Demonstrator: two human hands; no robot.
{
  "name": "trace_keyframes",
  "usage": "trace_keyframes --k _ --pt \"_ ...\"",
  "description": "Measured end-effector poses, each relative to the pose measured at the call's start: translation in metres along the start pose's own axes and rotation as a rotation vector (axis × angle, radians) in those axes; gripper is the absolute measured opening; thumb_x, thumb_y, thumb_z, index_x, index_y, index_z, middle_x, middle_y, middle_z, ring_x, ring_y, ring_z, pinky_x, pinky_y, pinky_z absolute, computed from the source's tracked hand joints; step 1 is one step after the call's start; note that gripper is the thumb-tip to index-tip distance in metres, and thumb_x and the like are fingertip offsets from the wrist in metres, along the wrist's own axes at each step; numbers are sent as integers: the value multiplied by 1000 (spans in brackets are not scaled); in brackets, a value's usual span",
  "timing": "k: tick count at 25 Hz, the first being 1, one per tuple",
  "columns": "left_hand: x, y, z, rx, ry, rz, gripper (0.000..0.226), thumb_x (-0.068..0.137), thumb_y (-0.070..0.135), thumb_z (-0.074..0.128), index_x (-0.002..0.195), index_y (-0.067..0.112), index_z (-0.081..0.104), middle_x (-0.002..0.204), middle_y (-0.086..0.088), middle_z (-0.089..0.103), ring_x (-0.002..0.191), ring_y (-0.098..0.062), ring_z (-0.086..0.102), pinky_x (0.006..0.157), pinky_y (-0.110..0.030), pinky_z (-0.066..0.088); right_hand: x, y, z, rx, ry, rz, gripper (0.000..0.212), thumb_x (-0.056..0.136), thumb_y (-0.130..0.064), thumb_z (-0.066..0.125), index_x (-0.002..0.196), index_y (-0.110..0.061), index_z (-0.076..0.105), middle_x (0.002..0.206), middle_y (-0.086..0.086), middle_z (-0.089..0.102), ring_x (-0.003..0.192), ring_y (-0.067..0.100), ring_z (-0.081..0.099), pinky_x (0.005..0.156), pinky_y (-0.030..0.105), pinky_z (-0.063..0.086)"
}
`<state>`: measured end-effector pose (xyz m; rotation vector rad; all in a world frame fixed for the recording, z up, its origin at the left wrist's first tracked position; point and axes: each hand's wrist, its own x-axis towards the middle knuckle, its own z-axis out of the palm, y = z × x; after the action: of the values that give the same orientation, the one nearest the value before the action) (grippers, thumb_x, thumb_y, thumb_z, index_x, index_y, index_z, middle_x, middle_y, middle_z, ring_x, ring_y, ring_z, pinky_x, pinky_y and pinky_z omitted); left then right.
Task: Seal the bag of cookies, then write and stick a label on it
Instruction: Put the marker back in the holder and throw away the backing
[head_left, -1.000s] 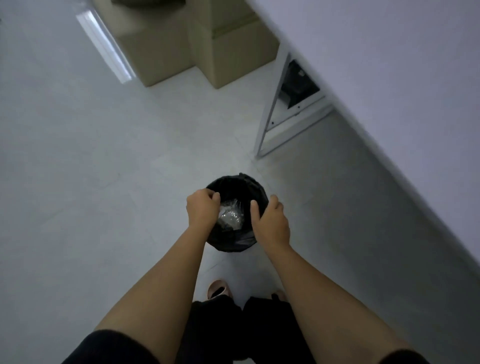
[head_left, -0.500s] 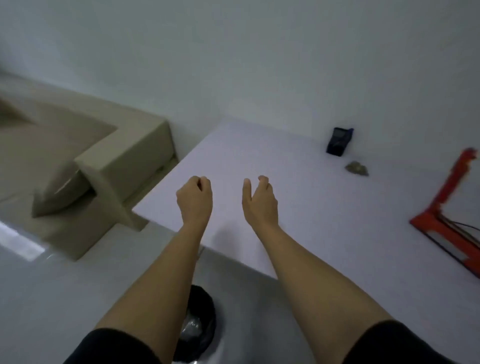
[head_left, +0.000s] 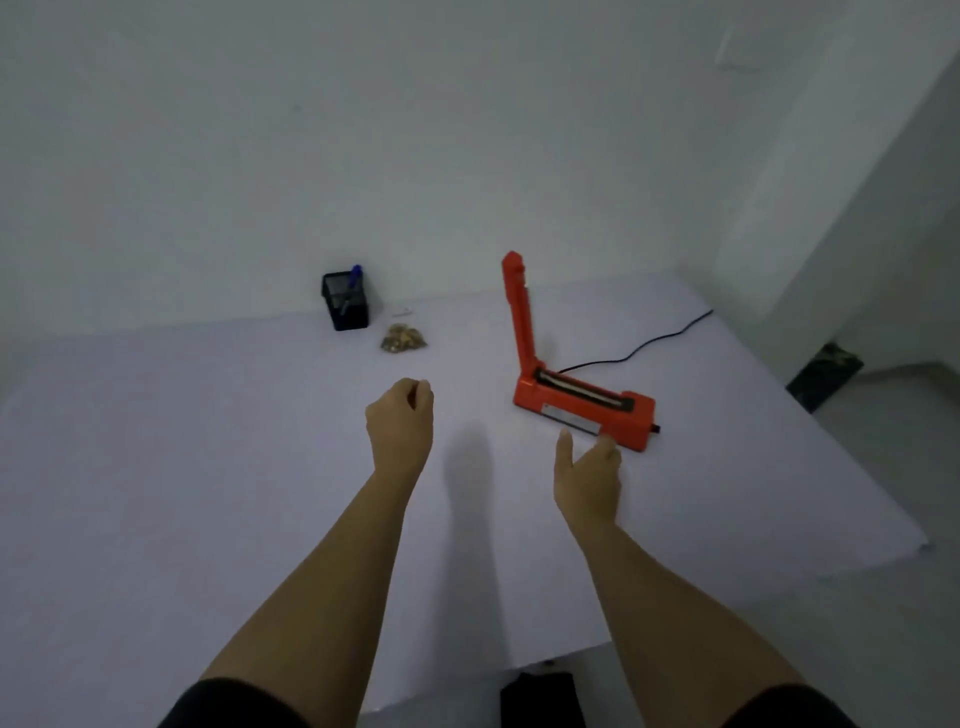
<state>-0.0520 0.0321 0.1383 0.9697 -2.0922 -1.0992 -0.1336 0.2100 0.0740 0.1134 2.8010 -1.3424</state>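
Looked like a bare, dim room set up as a plain packing or work station, not a lived-in home. Showed a wide white table (head_left: 208, 467) pushed against blank white walls (head_left: 363, 130), nearly bare. Held, at 1 o'clock, an orange heat sealer (head_left: 582, 405) with its arm raised upright and a black power cord (head_left: 649, 343) trailing toward 2 o'clock. Carried, at 11 o'clock by the wall, a black pen holder (head_left: 345, 306) with a blue pen (head_left: 355, 275), and just beside it a small bag of cookies (head_left: 402, 339). Revealed pale floor (head_left: 883, 467) at 3 o'clock.
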Motion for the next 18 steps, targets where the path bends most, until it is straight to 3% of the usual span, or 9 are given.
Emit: trace_keyframes --k 3,5,6,8,10,12,14,16,18 --pt "38 5 79 41 -133 -44 24 94 14 45 99 1 65 89 -17 68 71 -18 58 60 -23 43 65 44 4 78 61 165 76 86 -38 59 139 0 20 133 26 38 104 44 53 80 43 47" --pt "58 -1 129 79 -279 -111 40 94 11 44 133 10 48 123 -15 60 98 -23 60 82 -30 47 106 67 13 98 62 201 83 81 -38 66 139 0 20 131 27 37 102 46 54 79 45 49" --pt "64 -4 150 94 -348 -127 47 94 11 42 140 13 39 130 -16 55 106 -29 58 90 -35 47 123 75 18 88 46 184 83 79 -38 68 138 0 23 129 26 39 101 45 55 78 46 50" --pt "67 -8 181 96 -412 -110 50 95 10 37 144 17 30 114 -16 62 101 -34 60 85 -38 50 150 84 26 70 7 94 80 78 -40 68 136 0 28 127 23 42 101 41 57 78 47 54" --pt "67 -6 200 101 -406 -93 53 95 7 35 146 18 27 89 -9 62 81 -25 60 67 -24 46 178 80 31 87 -21 28 75 79 -36 68 135 0 32 127 21 44 105 36 56 82 44 53" --pt "78 -9 211 109 -365 -63 55 94 9 37 146 22 28 106 -13 65 92 -26 61 75 -22 45 214 76 39 160 -68 -11 71 79 -32 70 134 -4 35 129 17 46 111 29 55 87 40 52" --pt "100 -13 216 136 -389 7 56 90 19 36 145 26 28 140 -16 47 115 -31 55 92 -22 38 249 71 48 280 -143 -55 68 77 -21 73 133 -7 37 129 13 48 115 23 54 88 30 53" --pt "125 -13 224 195 -446 70 58 86 24 34 143 23 25 147 -17 35 112 -32 57 89 -20 35 283 64 58 325 -211 -84 65 75 -8 75 130 -5 40 126 12 51 113 20 55 85 21 52" --pt "146 -10 237 234 -469 106 55 86 22 36 141 23 28 148 -19 33 109 -33 58 89 -21 36 310 54 66 283 -217 -108 58 75 -1 73 125 -3 43 119 11 55 107 22 58 85 27 52"
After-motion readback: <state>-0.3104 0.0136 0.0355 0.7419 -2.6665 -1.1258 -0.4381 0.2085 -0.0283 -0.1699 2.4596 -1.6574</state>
